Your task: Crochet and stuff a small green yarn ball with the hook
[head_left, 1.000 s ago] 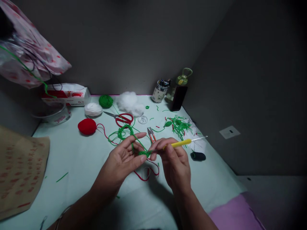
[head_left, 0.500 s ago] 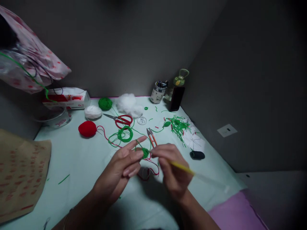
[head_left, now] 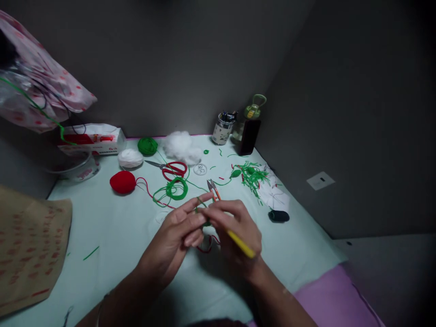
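Note:
My left hand (head_left: pixel 177 238) pinches a small green crocheted piece (head_left: pixel 207 223), mostly hidden behind the fingers. Green yarn (head_left: pixel 201 202) runs over its raised index finger. My right hand (head_left: pixel 238 227) is closed around the yellow handle of a crochet hook (head_left: pixel 243 245); its tip is hidden where the two hands meet at the piece. Just beyond my fingertips lie thread snips (head_left: pixel 211 185) with orange handles. Red yarn (head_left: pixel 204 250) loops on the table beneath my hands. A loose coil of green yarn (head_left: pixel 177 188) lies ahead of my left hand.
Red-handled scissors (head_left: pixel 175 170), a red yarn ball (head_left: pixel 123 182), a white ball (head_left: pixel 131 158), a green ball (head_left: pixel 147 146) and white stuffing (head_left: pixel 182 147) lie farther back. Green scraps (head_left: pixel 254 179) lie right, near a pen holder (head_left: pixel 223 129), bottle (head_left: pixel 252 111) and phone (head_left: pixel 249 137). A paper bag (head_left: pixel 34 254) stands left.
My right hand has moved left, closing up against the left hand. The hook's yellow handle now points more steeply down, and the green piece is more covered.

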Demonstrator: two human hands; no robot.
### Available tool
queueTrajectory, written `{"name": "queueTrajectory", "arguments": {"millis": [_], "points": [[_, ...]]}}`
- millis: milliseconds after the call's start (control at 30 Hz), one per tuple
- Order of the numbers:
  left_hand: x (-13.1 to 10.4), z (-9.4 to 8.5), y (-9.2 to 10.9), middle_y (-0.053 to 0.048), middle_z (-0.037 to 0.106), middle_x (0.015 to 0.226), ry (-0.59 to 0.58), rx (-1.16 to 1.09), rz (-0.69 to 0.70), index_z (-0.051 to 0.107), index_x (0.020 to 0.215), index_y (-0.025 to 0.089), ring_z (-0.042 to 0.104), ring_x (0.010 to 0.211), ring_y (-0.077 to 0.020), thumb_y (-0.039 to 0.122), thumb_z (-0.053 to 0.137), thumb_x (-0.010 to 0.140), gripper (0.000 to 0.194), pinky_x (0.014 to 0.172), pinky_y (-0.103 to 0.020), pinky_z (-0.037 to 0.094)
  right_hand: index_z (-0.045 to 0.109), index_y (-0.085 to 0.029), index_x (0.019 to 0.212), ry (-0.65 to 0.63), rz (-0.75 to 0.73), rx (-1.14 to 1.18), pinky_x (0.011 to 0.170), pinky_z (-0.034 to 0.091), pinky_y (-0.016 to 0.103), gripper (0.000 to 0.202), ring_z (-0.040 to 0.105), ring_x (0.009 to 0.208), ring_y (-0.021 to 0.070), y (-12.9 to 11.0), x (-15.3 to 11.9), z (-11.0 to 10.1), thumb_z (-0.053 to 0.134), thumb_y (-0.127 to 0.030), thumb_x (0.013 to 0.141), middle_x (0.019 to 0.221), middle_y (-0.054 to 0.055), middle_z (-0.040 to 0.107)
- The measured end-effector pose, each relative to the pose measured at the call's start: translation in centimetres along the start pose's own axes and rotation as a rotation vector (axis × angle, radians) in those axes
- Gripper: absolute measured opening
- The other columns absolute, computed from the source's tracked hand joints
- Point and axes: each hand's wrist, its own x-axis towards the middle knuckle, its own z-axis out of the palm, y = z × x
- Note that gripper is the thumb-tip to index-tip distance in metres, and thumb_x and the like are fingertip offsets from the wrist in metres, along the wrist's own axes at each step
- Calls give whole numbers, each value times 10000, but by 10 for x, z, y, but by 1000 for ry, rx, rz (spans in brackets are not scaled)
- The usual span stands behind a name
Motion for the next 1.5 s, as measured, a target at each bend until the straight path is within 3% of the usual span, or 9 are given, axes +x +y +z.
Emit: {"name": "queueTrajectory", "arguments": {"millis": [167, 367, 600, 800, 1000, 1100, 1267, 1367, 1500], "points": [[0, 0, 4, 54, 479, 697, 15, 38, 44, 789, 1150, 197, 269, 506, -16, 203, 826, 800, 352, 476, -132, 301, 772, -255, 986, 98, 375, 477, 662, 531, 330, 199, 631, 753, 169, 4, 7, -3, 578, -209, 996, 862, 36, 693], [-2, -2, -3, -9, 652, 902, 51, 263, 103, 751, 1246, 292, 578, 839, -140, 261, 808, 828, 423, 787, -237, 475, 784, -268, 988, 73, 438, 551, 768, 537, 335, 158, 649, 817, 163, 10, 5, 2, 629, -238, 978, 950, 32, 751], [1, -3, 0, -29, 651, 934, 71, 203, 96, 739, 1233, 241, 585, 928, -185, 278, 836, 787, 458, 880, -307, 440, 741, -216, 927, 103, 594, 743, 698, 536, 292, 161, 626, 694, 129, 13, 8, -1, 621, -307, 985, 899, 36, 739], [-1, -1, 2, -2, 628, 878, 134, 323, 153, 766, 1181, 257, 543, 825, -149, 239, 827, 776, 410, 783, -260, 442, 704, -206, 942, 57, 530, 655, 707, 570, 308, 195, 661, 711, 138, 7, 9, -4, 543, -280, 1023, 924, 45, 731], [-2, -1, -4, 17, 600, 779, 221, 526, 318, 775, 1179, 253, 556, 796, -152, 207, 814, 790, 394, 821, -254, 466, 688, -222, 1145, -71, 52, 65, 761, 588, 354, 265, 689, 911, 200, 0, 1, -5, 527, -91, 980, 966, 73, 725], [0, -4, -7, 28, 603, 779, 116, 343, 208, 710, 1294, 261, 501, 652, -100, 233, 837, 780, 531, 629, -188, 451, 701, -239, 1215, -102, -111, -213, 783, 591, 362, 318, 695, 947, 225, -3, -3, -5, 612, -102, 943, 1020, 90, 725], [2, -5, 0, 117, 424, 581, -28, -7, -64, 736, 1235, 185, 183, 452, -12, 225, 812, 828, 416, 669, -159, 480, 740, -277, 1114, 96, 124, 116, 712, 568, 357, 263, 662, 823, 195, 1, -1, -5, 544, -155, 990, 920, 49, 706], [1, -4, 3, 64, 578, 707, -10, 21, -16, 738, 1228, 205, 337, 491, -19, 198, 824, 809, 428, 731, -192, 501, 763, -253, 977, 129, 335, 438, 648, 541, 340, 208, 635, 749, 178, 7, 5, -2, 558, -225, 1000, 868, 44, 695], [-1, -2, -4, -11, 692, 931, 20, 139, 75, 722, 1255, 240, 610, 853, -124, 220, 821, 821, 446, 856, -222, 493, 767, -240, 976, 54, 344, 357, 713, 567, 353, 177, 678, 835, 195, 6, 8, 2, 592, -220, 987, 897, 53, 736]]}}
